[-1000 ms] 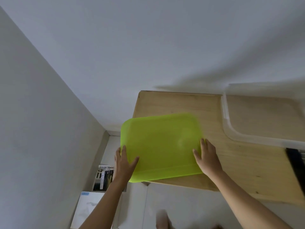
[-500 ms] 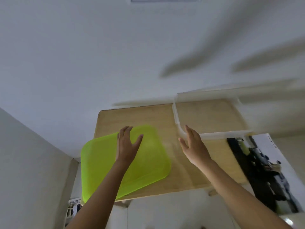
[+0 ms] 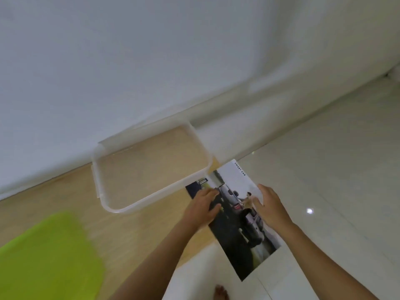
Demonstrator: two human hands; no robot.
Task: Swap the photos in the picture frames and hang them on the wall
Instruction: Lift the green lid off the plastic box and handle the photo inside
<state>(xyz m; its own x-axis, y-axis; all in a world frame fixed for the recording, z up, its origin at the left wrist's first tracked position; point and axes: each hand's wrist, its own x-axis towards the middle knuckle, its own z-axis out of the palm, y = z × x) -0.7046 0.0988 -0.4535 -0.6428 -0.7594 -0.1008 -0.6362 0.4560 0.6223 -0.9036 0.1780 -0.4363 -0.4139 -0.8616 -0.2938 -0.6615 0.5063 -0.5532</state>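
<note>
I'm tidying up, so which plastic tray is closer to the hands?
The clear tray, by the car photo touched by the left hand and right hand; the green tray lies far off, lower left.

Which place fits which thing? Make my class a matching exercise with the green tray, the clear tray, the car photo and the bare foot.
Things:
1 green tray
2 clear tray
3 car photo
4 bare foot

Places:
A on the floor
B nearest the wall
C jutting past the table edge
D left end of the table

Pairs: 1-D, 2-B, 3-C, 4-A
</note>
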